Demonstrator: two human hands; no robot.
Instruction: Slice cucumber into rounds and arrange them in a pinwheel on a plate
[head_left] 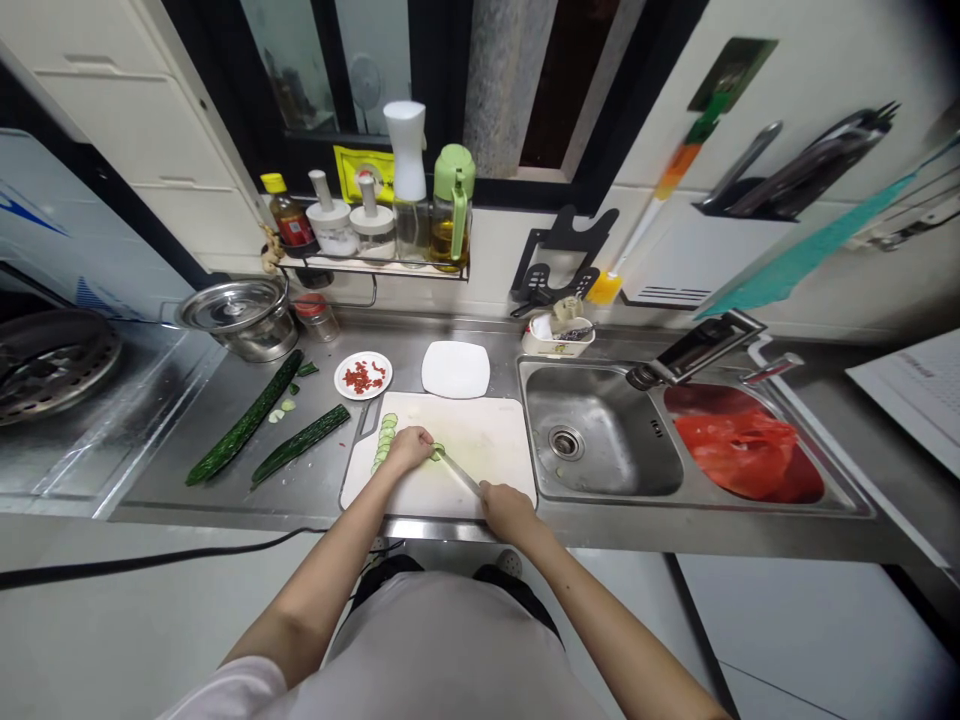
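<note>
My right hand [508,512] is wrapped round the handle of a knife [460,473], whose blade points up and left over the white cutting board [491,430]. At the blade's tip lie a few green cucumber slices [438,453]. My left hand [409,449] has its fingers drawn together at the edge of those slices and seems to pinch them; the fingertips are partly hidden. Beneath and beside the left wrist, a row of overlapping cucumber slices [387,432] runs along the board's left side.
Left of the board lie a whole cucumber [247,428] and a cut cucumber [301,444]. Behind it stand a plate of chopped red pieces [363,376] and a white plate [455,369]. A steel pot [255,320] is back left. The sink [607,430] adjoins on the right.
</note>
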